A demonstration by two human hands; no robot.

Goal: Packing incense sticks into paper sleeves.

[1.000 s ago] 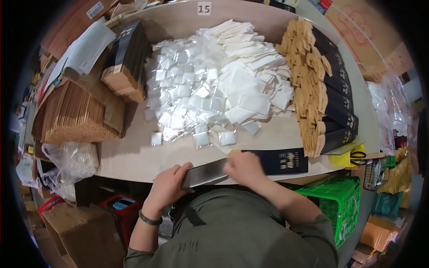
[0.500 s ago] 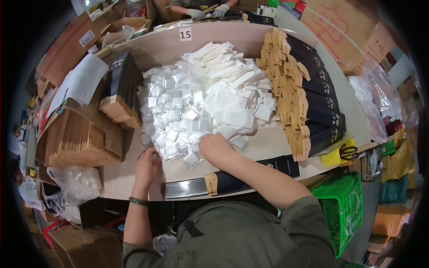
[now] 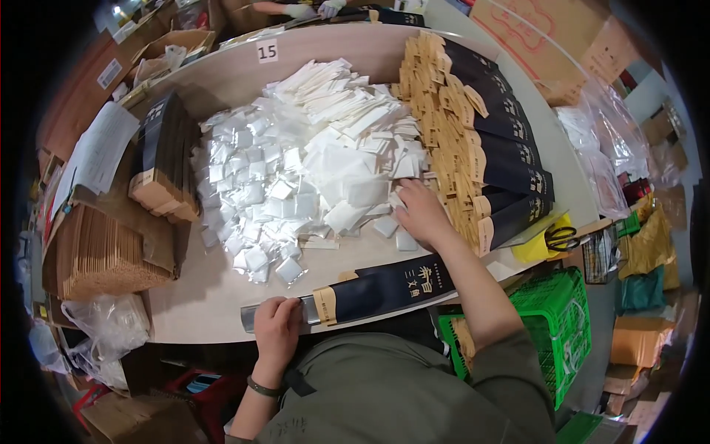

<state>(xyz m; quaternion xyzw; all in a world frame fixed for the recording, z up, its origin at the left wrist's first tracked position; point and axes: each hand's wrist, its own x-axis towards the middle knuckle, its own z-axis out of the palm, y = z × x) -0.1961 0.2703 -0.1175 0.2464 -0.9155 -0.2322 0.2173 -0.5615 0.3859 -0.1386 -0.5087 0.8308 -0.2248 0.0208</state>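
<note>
And here, clamped with the left hand (image 3: 277, 329) around the metal strip (image 3: 249, 318), fingers curled over the top, close to the front edge of the desk (image 3: 200, 296). Leaving a short stub bare to the left of that grip, then running on rightward to the tan end of the dark pouch (image 3: 384, 291), and by the look of it, into it. Lying flat, that pouch, long axis nearly along the front edge, tilted a little so as to sit deeper into the desk at the right. Facing left with the tan end, so far nearer to the left hand than to the right. Out beyond the pouch now with the right hand (image 3: 423, 214), at the near right fringe of the white packets (image 3: 355, 189), just short of the row of tan-ended pouches (image 3: 506, 152) toward the desk's right edge. Bent at the fingers there, but cannot tell whether pinched on a packet or merely resting. From that right hand, then, to the tan end: leftward and back toward the front edge, across the pouch's own length. Well left of it all, just beyond the strip: clear sachets (image 3: 251, 170).
</note>
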